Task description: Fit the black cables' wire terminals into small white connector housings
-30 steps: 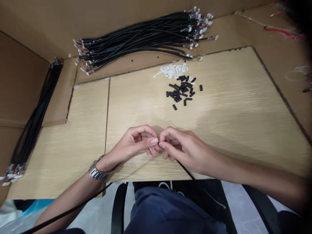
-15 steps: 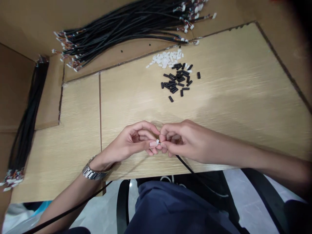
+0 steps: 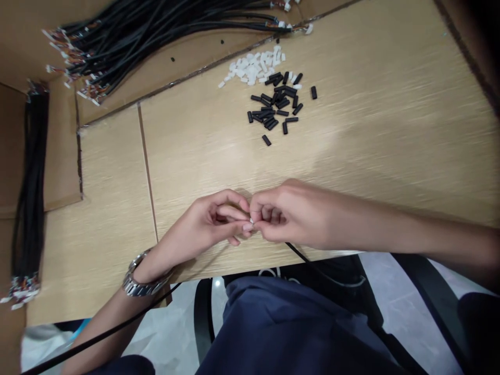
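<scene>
My left hand [image 3: 213, 219], with a metal watch on its wrist, pinches a small white connector [image 3: 251, 222] between thumb and fingertips. Against it, my right hand [image 3: 295, 216] has thumb and forefinger closed at the connector's other side. A black cable [image 3: 299, 252] comes out beneath the right hand and drops over the table's front edge. Fingertips mostly cover the connector, and the thin wire end seen earlier is hidden. A black cable length [image 3: 105, 334] also crosses in front of my left forearm.
Beyond my hands lie a pile of black sleeve pieces [image 3: 281, 101] and a pile of small white connector housings [image 3: 253, 66]. A bundle of black cables [image 3: 156, 44] rests on cardboard at the back, another cable bundle [image 3: 33, 182] at the left. The wooden table [image 3: 195, 151] ends close to my lap.
My right fingertips have closed in over the white connector, which shows less now. The view has shifted, so the piles and cable bundles sit higher and farther left.
</scene>
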